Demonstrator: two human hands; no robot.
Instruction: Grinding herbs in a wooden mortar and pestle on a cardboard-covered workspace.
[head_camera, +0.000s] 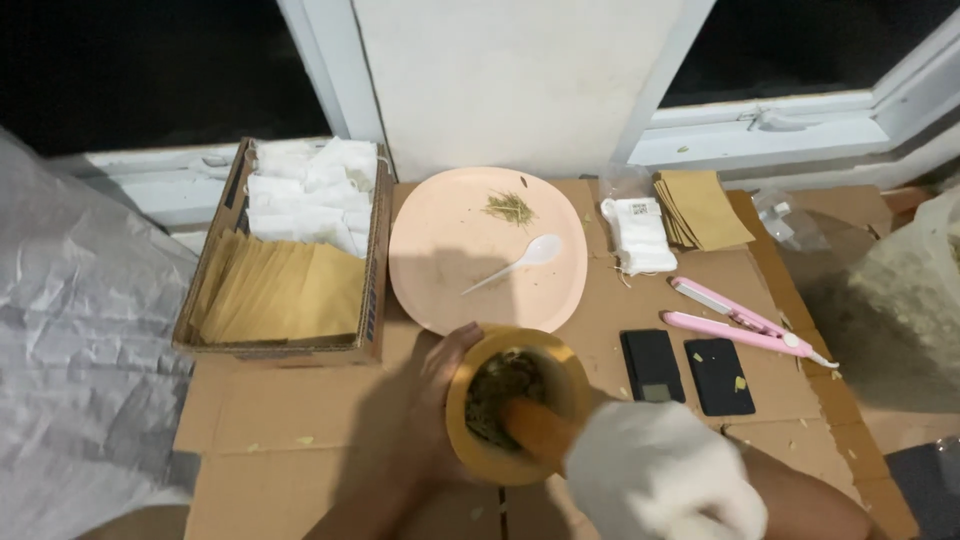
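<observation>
Left hand (435, 400) bare, wrapped around side of wooden mortar (515, 405), steadying it on cardboard-covered surface (300, 440). Right hand (655, 475) in white glove, clenched on wooden pestle (535, 430); pestle tip down inside mortar. Mortar sits at near edge of surface, just below pink plate (450, 250).

Progress, judged from contents: dried greenish herb in mortar looks coarse, bits and strands visible, not yet powder. Grinding partway at best. Small pinch of dried herb (510, 208) on plate, white plastic spoon (520, 262) beside it, rest of plate bare.

Packing side looks unstarted here: cardboard box (285, 345) at left holds white cloth pouches plus stack of brown paper envelopes. More white pouches (640, 235) and brown envelopes (705, 208) right of plate. Pink heat-sealer-type clamp tool (745, 320) lying untouched, open. Two black flat slabs (685, 370) below it, maybe pocket scales, hard to tell; herb crumbs on one.
</observation>
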